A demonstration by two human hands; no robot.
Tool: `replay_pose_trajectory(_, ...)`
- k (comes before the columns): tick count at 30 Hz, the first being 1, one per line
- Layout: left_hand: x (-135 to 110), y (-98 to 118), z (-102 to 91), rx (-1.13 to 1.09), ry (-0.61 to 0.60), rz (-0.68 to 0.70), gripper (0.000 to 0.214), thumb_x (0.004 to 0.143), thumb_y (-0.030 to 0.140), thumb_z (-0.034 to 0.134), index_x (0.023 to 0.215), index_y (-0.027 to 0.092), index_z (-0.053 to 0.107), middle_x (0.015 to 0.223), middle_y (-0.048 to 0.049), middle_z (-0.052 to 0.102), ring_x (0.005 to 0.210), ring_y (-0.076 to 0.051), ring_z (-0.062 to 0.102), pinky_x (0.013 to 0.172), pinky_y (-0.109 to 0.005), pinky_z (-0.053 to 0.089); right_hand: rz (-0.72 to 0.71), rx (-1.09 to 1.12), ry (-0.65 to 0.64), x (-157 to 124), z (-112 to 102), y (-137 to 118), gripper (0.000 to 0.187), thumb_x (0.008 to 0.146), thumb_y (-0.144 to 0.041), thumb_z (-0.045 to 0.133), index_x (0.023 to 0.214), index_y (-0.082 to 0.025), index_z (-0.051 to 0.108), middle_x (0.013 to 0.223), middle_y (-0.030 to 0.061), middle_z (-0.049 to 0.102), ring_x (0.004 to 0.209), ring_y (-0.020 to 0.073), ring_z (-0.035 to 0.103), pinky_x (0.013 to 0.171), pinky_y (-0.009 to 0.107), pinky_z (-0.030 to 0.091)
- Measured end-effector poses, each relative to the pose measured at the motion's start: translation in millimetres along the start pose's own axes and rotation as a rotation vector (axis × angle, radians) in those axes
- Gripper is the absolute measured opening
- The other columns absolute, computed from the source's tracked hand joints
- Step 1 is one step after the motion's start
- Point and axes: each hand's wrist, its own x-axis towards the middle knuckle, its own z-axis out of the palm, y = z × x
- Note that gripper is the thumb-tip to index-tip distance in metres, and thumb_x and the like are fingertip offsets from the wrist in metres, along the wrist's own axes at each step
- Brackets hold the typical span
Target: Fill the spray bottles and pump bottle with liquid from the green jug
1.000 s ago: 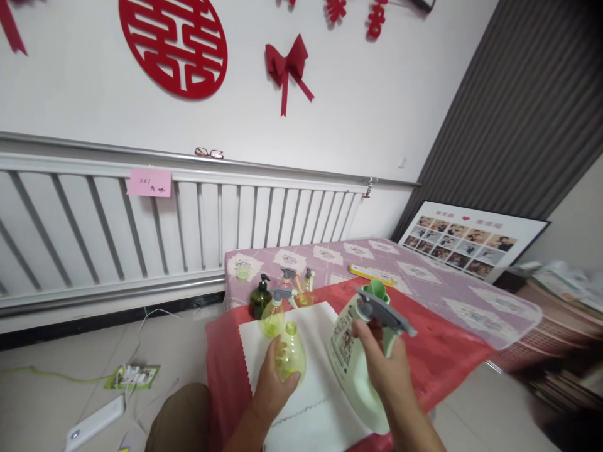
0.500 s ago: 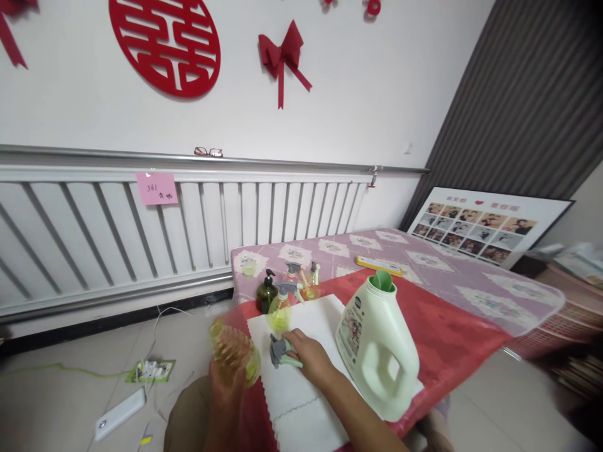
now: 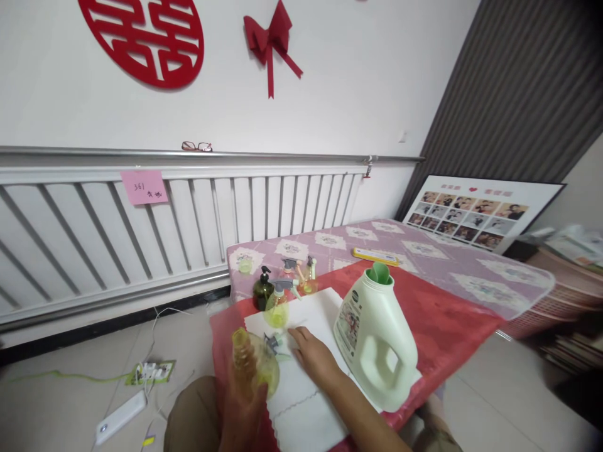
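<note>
My left hand (image 3: 245,402) is wrapped round a clear yellow spray bottle (image 3: 268,370) with an uncapped neck, tilted over the front of the cloth. Its grey trigger spray head (image 3: 272,343) lies partly hidden beside the bottle, on a white scalloped cloth (image 3: 301,389). My right hand (image 3: 311,355) rests on that cloth just right of the spray head, fingers stretched out and holding nothing. Behind them stand another yellow spray bottle (image 3: 277,312) with a grey head and a dark green pump bottle (image 3: 262,290). A large pale green detergent jug (image 3: 396,320) with a green spout stands right of my right forearm.
More small spray bottles (image 3: 309,276) stand farther back. The red cloth (image 3: 443,314) covers part of the patterned purple table (image 3: 424,248). A yellow-edged box (image 3: 375,256) lies behind the jug. A power strip (image 3: 151,372) and a white power bank (image 3: 121,417) are on the floor at left.
My right hand has let go of the spray head, which now lies on the white cloth. My left hand has brought the bottle rightward, closer to it. The view has shifted slightly.
</note>
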Motion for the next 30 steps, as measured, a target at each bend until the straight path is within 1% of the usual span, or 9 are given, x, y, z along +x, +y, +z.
replay_pose_trajectory(3, -14.1, -7.3, 14.4, 0.119, -0.082, -0.035, 0.087, 0.067, 0.038, 0.07, 0.141, 0.018, 0.03, 0.141, -0.0174, 0.049, 0.129, -0.036, 0.048, 0.108, -0.048, 0.041, 0.013, 0.036, 0.083, -37.2, -19.7, 0.9, 0.038, 0.09, -0.019, 0.044, 0.126, -0.022, 0.055, 0.122, 0.0125, 0.06, 0.108, 0.0238, 0.061, 0.091, 0.036, 0.05)
replay_pose_trajectory(5, -23.1, -9.8, 28.0, 0.204, -0.183, -0.061, 0.088, 0.062, 0.029, 0.073, 0.14, 0.02, 0.033, 0.144, -0.0147, 0.046, 0.135, -0.036, 0.041, 0.112, -0.047, 0.038, 0.035, 0.051, 0.174, -65.1, -36.2, 4.2, 0.033, 0.092, -0.025, 0.042, 0.12, -0.025, 0.058, 0.116, 0.0123, 0.064, 0.107, 0.0259, 0.061, 0.093, 0.042, 0.05)
replay_pose_trajectory(8, -33.5, -10.9, 50.0, 0.243, -0.362, -0.099, 0.092, 0.059, 0.018, 0.072, 0.142, 0.022, 0.031, 0.148, -0.0116, 0.042, 0.139, -0.033, 0.035, 0.116, -0.044, 0.033, 0.025, 0.093, 0.507, -104.2, -63.9, 15.3, 0.021, 0.088, -0.03, 0.052, 0.105, -0.028, 0.064, 0.101, 0.0093, 0.068, 0.096, 0.0275, 0.064, 0.085, 0.044, 0.053)
replay_pose_trajectory(10, -37.1, -11.3, 62.6, 0.234, -0.425, -0.117, 0.09, 0.061, 0.015, 0.068, 0.142, 0.023, 0.029, 0.148, -0.0115, 0.043, 0.138, -0.031, 0.037, 0.116, -0.043, 0.032, 0.057, 0.079, 0.732, -123.9, -80.9, 25.8, 0.018, 0.085, -0.031, 0.057, 0.102, -0.028, 0.063, 0.097, 0.0083, 0.067, 0.093, 0.0272, 0.063, 0.084, 0.045, 0.052)
replay_pose_trajectory(13, -35.4, -12.8, 75.6, 0.255, -0.462, -0.131, 0.086, 0.062, 0.013, 0.065, 0.14, 0.019, 0.03, 0.146, -0.0139, 0.043, 0.136, -0.03, 0.039, 0.115, -0.043, 0.032, 0.236, 0.132, 0.939, -139.5, -95.6, 42.3, 0.029, 0.083, -0.036, 0.06, 0.109, -0.024, 0.057, 0.104, 0.0095, 0.063, 0.099, 0.0271, 0.06, 0.088, 0.046, 0.049)
replay_pose_trajectory(16, -25.7, -14.2, 84.2, 0.296, -0.475, -0.141, 0.086, 0.06, 0.014, 0.066, 0.139, 0.015, 0.03, 0.145, -0.0163, 0.043, 0.136, -0.031, 0.039, 0.115, -0.04, 0.031, 0.426, 0.313, 0.928, -140.6, -93.6, 55.1, 0.043, 0.083, -0.045, 0.058, 0.118, -0.021, 0.051, 0.116, 0.0113, 0.058, 0.105, 0.0275, 0.057, 0.092, 0.047, 0.046)
replay_pose_trajectory(18, -17.1, -14.9, 90.3, 0.321, -0.471, -0.128, 0.085, 0.061, 0.017, 0.067, 0.138, 0.014, 0.031, 0.144, -0.0156, 0.045, 0.135, -0.03, 0.04, 0.115, -0.038, 0.031, 0.491, 0.418, 0.88, -136.6, -86.7, 60.6, 0.048, 0.082, -0.05, 0.058, 0.12, -0.021, 0.049, 0.12, 0.012, 0.056, 0.106, 0.0279, 0.056, 0.093, 0.047, 0.045)
replay_pose_trajectory(22, -0.2, -17.6, 106.4, 0.357, -0.461, -0.089, 0.084, 0.063, 0.022, 0.067, 0.139, 0.014, 0.03, 0.144, -0.0144, 0.044, 0.135, -0.027, 0.04, 0.114, -0.034, 0.031, 0.528, 0.542, 0.826, -126.6, -75.6, 65.5, 0.055, 0.08, -0.052, 0.059, 0.123, -0.021, 0.047, 0.122, 0.0118, 0.055, 0.106, 0.0276, 0.056, 0.088, 0.044, 0.047)
replay_pose_trajectory(30, 19.0, -35.1, 126.0, 0.395, -0.376, -0.005, 0.082, 0.067, 0.024, 0.064, 0.14, 0.01, 0.027, 0.148, -0.0185, 0.036, 0.139, -0.028, 0.033, 0.117, -0.039, 0.026, 0.613, 0.647, 0.806, -118.8, -78.5, 65.4, 0.063, 0.074, -0.053, 0.064, 0.125, -0.02, 0.045, 0.12, 0.0118, 0.059, 0.1, 0.0271, 0.06, 0.08, 0.038, 0.05)
